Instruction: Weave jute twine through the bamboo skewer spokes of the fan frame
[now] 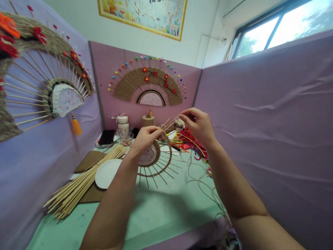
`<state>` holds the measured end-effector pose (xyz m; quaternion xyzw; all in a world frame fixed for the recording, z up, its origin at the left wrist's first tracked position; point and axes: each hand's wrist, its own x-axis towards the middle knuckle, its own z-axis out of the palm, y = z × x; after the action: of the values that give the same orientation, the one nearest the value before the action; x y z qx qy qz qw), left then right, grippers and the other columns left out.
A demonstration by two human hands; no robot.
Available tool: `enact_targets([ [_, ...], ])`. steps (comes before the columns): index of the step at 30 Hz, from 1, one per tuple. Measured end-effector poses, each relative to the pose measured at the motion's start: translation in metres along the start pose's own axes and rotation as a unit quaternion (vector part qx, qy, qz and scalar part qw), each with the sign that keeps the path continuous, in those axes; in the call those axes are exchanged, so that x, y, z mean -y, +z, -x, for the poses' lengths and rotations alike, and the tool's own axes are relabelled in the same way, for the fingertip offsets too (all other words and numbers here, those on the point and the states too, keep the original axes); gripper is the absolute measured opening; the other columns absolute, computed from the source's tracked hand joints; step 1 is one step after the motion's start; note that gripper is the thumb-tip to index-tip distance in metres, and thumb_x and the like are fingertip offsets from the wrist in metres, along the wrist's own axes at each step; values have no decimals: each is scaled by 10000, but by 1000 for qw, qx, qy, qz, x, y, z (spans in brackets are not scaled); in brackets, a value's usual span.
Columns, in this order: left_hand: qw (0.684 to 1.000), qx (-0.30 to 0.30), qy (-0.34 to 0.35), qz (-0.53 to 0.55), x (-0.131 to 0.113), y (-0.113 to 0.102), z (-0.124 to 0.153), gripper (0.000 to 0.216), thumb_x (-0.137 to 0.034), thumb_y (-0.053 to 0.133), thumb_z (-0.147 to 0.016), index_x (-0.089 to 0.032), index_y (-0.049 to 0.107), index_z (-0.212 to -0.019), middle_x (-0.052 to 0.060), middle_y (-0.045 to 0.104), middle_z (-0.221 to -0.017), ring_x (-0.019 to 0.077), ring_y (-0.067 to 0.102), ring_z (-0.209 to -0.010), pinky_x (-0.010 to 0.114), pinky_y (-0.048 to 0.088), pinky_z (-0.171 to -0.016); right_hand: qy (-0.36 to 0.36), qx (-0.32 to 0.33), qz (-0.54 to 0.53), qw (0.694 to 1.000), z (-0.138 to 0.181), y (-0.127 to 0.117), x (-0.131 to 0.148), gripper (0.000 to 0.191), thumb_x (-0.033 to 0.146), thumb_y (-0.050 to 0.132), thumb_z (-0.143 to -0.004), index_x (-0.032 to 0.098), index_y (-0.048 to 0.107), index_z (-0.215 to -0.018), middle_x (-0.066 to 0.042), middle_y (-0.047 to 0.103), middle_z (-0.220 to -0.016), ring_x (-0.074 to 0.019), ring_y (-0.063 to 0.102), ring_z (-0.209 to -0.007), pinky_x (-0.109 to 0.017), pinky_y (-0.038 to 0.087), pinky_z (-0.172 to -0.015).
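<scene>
My left hand [146,139] is closed on the upper edge of a round stick fan [157,158], thumb and fingers pinching it near the stick ends. The fan has a spotted pale centre, a brown woven band around it, thin sticks spreading outward and an outer ring of twine. To the right and slightly higher, my right hand [198,125] is pinched on a thin strand of twine that runs toward the sticks by my left hand. My left forearm and hand hide part of the fan's left side.
A bundle of bamboo sticks [85,184] and a white paper plate [106,175] lie left. Behind stand a white bottle [123,125] and a twine spool [148,120]. Coloured pipe cleaners [191,140] and loose twine [201,180] lie right. Finished fans [125,85] hang on the partitions.
</scene>
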<state>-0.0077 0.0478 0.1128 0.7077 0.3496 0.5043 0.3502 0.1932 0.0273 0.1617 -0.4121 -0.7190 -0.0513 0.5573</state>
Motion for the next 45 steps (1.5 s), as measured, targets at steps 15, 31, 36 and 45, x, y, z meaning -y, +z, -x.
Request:
enact_targets([
  [15, 984, -41, -24, 171, 13, 7, -6, 320, -413, 732, -693, -136, 730, -853, -6, 614, -671, 91, 498, -613, 212, 386, -579, 35, 99, -6, 994, 37, -16, 20, 156, 296, 624, -826, 164, 683, -768, -27, 639, -682, -121, 512, -596, -247, 382, -569],
  [31, 918, 32, -155, 363, 5, 11, -2, 253, -326, 793, -681, -144, 682, -816, -12, 597, -645, 61, 512, -533, 169, 355, -482, 20, 198, 32, 979, 52, -25, 5, 142, 256, 626, -844, 166, 686, -752, -5, 618, -663, -101, 482, -573, -234, 354, -562],
  [36, 933, -1, -140, 330, 2, 18, -1, 224, -327, 766, -701, -142, 675, -788, -23, 566, -603, 55, 475, -520, 177, 333, -496, 27, 184, 22, 982, 53, -28, 5, 159, 288, 623, -853, 167, 700, -785, -28, 660, -716, -114, 522, -605, -241, 375, -576],
  [45, 956, -9, -119, 268, -3, 23, 0, 439, -557, 731, -661, -138, 609, -614, -25, 501, -538, 73, 410, -511, 233, 291, -525, 34, 166, 17, 985, 55, -30, 5, 184, 329, 634, -849, 173, 702, -779, -33, 666, -712, -127, 543, -616, -251, 387, -571],
])
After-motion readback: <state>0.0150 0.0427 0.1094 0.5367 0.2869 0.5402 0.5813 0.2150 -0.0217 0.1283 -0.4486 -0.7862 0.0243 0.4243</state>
